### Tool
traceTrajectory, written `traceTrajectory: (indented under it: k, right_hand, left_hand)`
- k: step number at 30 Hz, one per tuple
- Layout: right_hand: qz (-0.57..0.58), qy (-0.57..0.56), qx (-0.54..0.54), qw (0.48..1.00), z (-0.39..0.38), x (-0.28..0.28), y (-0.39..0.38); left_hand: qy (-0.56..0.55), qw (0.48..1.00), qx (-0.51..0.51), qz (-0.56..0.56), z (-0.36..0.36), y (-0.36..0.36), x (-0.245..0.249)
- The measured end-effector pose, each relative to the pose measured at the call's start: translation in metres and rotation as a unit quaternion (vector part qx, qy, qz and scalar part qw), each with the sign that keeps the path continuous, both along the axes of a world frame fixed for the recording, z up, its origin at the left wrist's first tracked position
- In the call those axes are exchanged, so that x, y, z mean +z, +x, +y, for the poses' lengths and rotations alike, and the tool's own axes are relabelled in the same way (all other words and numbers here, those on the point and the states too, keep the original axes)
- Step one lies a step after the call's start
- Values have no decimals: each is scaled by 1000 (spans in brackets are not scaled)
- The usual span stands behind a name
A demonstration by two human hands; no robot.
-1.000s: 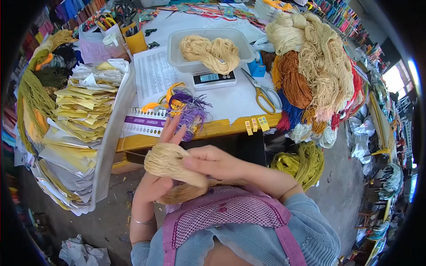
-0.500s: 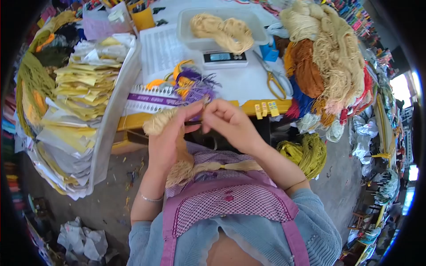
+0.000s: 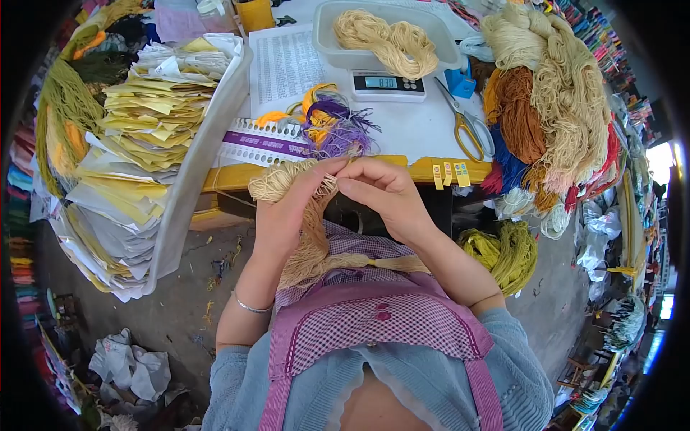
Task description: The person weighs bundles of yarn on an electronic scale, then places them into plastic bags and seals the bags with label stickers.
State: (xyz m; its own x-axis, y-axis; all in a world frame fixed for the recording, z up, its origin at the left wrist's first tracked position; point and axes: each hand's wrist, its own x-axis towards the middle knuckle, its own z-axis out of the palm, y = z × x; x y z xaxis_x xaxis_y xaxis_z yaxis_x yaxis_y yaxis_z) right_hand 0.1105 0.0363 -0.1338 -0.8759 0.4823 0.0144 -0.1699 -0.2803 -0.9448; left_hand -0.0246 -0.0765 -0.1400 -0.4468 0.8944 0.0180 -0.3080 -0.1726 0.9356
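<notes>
My left hand is wrapped round a cream yarn skein, whose looped end bulges out beside the thumb. The rest of the skein hangs below that hand onto my lap. My right hand meets it at the fingertips, thumb and forefinger pinched on strands at the skein's edge. Exactly which strands they grip is partly hidden by the fingers. Across my checked apron lies another cream hank with a yellow tie round it. Just beyond my hands, purple and orange thread scraps rest on a punched card.
A plastic tub holding cream yarn stands on a digital scale. Scissors lie to its right, beside heaped coloured skeins. At the left, a long tray is packed with papers. Green yarn hangs low at right.
The camera view has shifted, so the table appears farther right and higher. My hands stay together at the skein; the left has turned slightly, and more cream strands show between them.
</notes>
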Motion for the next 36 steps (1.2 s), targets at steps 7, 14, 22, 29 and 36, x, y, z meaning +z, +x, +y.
traceTrajectory:
  k: [7,14,22,29,36]
  right_hand:
    - [26,-52,-54,997,4,-8,0]
    - [18,-20,-33,999,4,-5,1]
    - [-1,24,-53,998,5,-5,1]
    - [1,41,-59,997,7,-10,2]
    - [101,-377,104,915,21,-8,-3]
  left_hand:
    - [11,997,58,-40,1,6,11]
    - [-13,998,53,15,3,7,13]
    - [37,997,56,-22,7,3,12]
    - [15,999,33,-10,6,5,8]
    - [-29,956,54,-287,0,-12,5]
